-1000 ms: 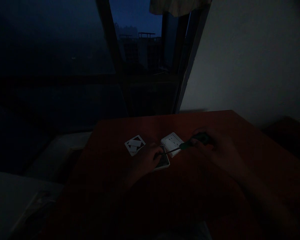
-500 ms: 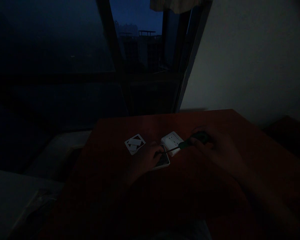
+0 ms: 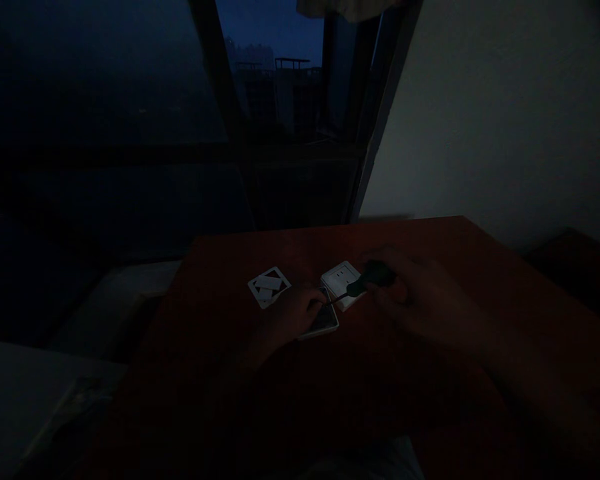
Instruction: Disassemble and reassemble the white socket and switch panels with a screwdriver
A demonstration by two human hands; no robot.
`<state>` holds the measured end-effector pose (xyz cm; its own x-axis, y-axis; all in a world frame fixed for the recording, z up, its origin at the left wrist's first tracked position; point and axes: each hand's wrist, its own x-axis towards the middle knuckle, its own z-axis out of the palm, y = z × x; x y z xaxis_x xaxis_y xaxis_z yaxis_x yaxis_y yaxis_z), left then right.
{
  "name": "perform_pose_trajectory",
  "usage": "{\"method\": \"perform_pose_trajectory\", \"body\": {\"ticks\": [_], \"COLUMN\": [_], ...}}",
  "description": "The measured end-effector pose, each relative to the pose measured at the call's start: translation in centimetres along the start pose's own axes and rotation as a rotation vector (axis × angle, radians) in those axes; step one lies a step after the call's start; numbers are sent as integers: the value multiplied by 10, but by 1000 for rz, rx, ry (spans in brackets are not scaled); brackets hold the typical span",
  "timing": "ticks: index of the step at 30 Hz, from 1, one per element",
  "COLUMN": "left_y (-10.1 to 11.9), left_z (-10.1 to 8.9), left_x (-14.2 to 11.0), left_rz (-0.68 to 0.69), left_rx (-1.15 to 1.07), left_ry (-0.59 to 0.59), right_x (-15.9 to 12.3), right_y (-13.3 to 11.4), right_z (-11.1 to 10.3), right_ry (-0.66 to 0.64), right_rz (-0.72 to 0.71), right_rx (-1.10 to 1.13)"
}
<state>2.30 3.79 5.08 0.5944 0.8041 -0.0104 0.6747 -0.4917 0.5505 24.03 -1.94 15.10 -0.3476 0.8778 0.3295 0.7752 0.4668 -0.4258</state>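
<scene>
My right hand (image 3: 420, 293) is closed around the green handle of a screwdriver (image 3: 375, 275), its thin shaft pointing down and left. The shaft's tip reaches the fingers of my left hand (image 3: 295, 310). Those fingers are pinched together over a square, white-rimmed piece with a dark face (image 3: 325, 321), which lies on the table. What sits between the left fingertips is too dark to make out. Just behind, partly covered by the screwdriver, is a white wall socket (image 3: 341, 277) with slots in its face.
On the left of the reddish-brown table (image 3: 230, 253) lies a square white frame (image 3: 255, 285) with small white plates (image 3: 269, 284) on it. Beyond the table stand a dark window (image 3: 300, 193) and a pale wall (image 3: 480, 120). The room is very dim.
My right hand has shifted left with the screwdriver, and its grip now wraps further over the handle. My left hand stays at the dark-faced piece. The view has moved slightly.
</scene>
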Motion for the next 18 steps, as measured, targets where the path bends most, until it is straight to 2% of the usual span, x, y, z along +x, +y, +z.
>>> {"method": "perform_pose_trajectory", "body": {"ticks": [3, 8, 13, 18], "left_y": [1, -4, -6, -3], "left_z": [-2, 0, 0, -2], "left_x": [4, 10, 13, 12], "left_rz": [-7, 1, -7, 3], "left_rx": [-11, -23, -24, -23], "left_ry": [-26, -37, -55, -58], "right_x": [9, 22, 24, 25], "right_y": [-9, -13, -15, -16], "right_z": [-5, -7, -10, -12], "right_ry": [-74, -138, -170, -185], "right_rz": [-96, -98, -180, -105], "right_rx": [-34, -175, -104, -192]}}
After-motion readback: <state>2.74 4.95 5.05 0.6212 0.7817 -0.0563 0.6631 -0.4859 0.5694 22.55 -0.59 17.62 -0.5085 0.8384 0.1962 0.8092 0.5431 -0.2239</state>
